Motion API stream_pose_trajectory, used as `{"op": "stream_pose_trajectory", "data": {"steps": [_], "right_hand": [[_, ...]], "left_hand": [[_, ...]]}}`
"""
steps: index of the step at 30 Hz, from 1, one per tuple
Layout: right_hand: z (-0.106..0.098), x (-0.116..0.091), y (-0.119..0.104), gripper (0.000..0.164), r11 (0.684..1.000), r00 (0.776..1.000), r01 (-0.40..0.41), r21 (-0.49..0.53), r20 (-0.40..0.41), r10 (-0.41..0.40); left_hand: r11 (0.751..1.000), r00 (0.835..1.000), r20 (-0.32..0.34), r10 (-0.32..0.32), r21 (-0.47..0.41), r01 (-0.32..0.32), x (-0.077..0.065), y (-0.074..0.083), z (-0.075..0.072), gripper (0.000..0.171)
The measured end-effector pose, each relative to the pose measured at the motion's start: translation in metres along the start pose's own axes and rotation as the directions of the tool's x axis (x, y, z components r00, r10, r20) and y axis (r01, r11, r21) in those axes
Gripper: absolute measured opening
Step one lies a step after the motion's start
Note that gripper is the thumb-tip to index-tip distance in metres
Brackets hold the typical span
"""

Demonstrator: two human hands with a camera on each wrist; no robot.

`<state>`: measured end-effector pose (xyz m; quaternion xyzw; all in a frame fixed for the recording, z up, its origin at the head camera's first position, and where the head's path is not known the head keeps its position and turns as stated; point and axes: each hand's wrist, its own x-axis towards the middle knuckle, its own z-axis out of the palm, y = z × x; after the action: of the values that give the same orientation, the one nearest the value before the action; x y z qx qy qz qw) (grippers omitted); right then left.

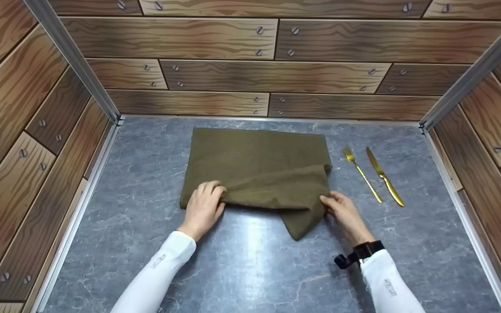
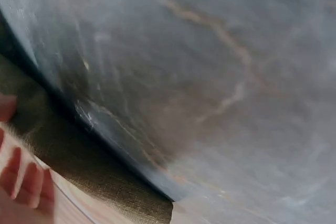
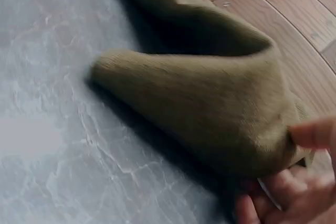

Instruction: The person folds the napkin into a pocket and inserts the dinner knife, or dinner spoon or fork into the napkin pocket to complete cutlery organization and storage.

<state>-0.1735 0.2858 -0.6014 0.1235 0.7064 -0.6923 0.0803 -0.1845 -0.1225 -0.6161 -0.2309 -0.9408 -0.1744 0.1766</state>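
Observation:
An olive-green cloth [image 1: 255, 152] lies on the grey marbled surface, its front edge lifted and partly turned back. At the cloth's front left, my left hand [image 1: 205, 204] grips the edge with bent fingers. Its thumb and fingers [image 2: 31, 184] appear on either side of the cloth [image 2: 79, 156] in the left wrist view. My right hand [image 1: 345, 213] pinches the cloth's right side between thumb and fingers. A loose pointed corner hangs toward the front beside it. In the right wrist view, the raised cloth [image 3: 194, 93] bends into an open fold ahead of the thumb [image 3: 315, 134].
Right of the cloth lie a gold fork [image 1: 363, 178] and a gold knife [image 1: 385, 178], side by side. Wood-patterned walls [image 1: 215, 39] enclose the back and sides, with metal rails [image 1: 74, 56] at the corners. A black strap [image 1: 365, 251] circles the right wrist.

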Motion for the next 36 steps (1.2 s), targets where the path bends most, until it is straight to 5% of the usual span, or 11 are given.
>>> {"op": "stream_pose_trajectory", "data": {"steps": [3,6,12,17,20,25,28,32,36], "right_hand": [[0.002,-0.002,-0.001,0.040,0.991,0.999,0.038,0.132,0.018,-0.041],[0.002,-0.008,-0.007,0.049,0.986,0.996,0.093,0.140,-0.012,-0.092],[-0.005,-0.031,-0.028,0.061,0.976,0.976,0.187,-0.111,-0.090,-0.197],[-0.007,-0.044,-0.033,0.051,0.916,0.956,0.224,-0.332,-0.106,-0.272],[-0.011,-0.044,-0.027,0.046,0.823,0.952,0.236,-0.516,-0.046,-0.302],[-0.017,-0.046,-0.021,0.053,0.513,0.938,0.251,-0.821,0.075,-0.339],[-0.013,-0.039,-0.017,0.055,0.374,0.899,0.339,-0.863,0.180,-0.400],[-0.001,-0.025,-0.011,0.059,0.240,0.856,0.467,-0.851,0.367,-0.365],[0.001,-0.013,-0.004,0.067,0.190,0.878,0.469,-0.863,0.432,-0.204]], "left_hand": [[0.997,0.993,0.095,-0.069,-0.035,0.072,0.001,-0.002,0.002,0.027],[0.989,0.975,0.183,-0.122,-0.064,0.136,0.002,-0.002,0.002,0.020],[0.981,0.954,0.244,-0.172,-0.050,0.189,0.011,-0.003,-0.002,0.010],[0.975,0.927,0.308,-0.215,0.010,0.223,0.018,-0.004,-0.004,0.014],[0.969,0.909,0.337,-0.245,0.049,0.243,0.020,-0.004,-0.004,0.019],[0.964,0.885,0.382,-0.266,0.083,0.254,0.021,-0.004,-0.004,0.025],[0.966,0.878,0.402,-0.258,0.092,0.242,0.022,-0.004,-0.005,0.031],[0.968,0.873,0.418,-0.252,0.110,0.226,0.023,-0.003,-0.005,0.028],[0.973,0.877,0.420,-0.232,0.097,0.210,0.021,-0.002,-0.003,0.013]]}}
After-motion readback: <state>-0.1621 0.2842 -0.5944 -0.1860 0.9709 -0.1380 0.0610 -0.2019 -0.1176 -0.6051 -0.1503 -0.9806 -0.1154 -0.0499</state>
